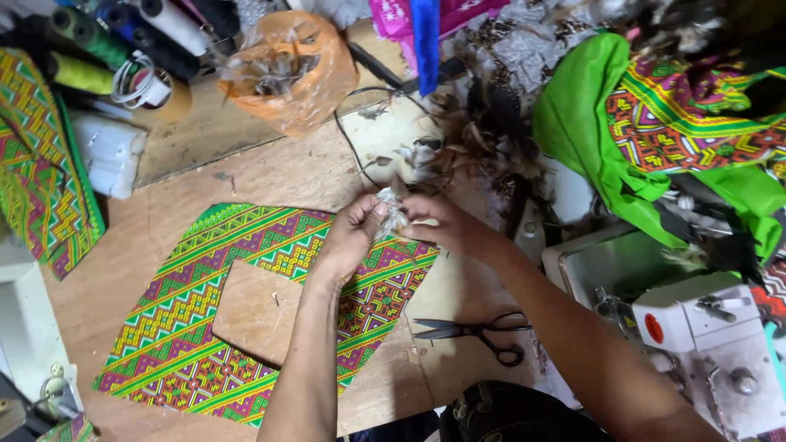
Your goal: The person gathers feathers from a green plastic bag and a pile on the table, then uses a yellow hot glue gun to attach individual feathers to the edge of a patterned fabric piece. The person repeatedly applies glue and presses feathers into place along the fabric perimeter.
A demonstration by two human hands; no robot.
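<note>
Between pinching hands: pale feathers.

The cut cloth piece on the table carries green, yellow, magenta and orange zigzag and diamond bands; the feathers between the hands are pale grey-white; the scissors are black; the plastic bag is orange; the loose fabric is bright green; the table is light brown wood; the sewing machine is white with a red button.
</note>
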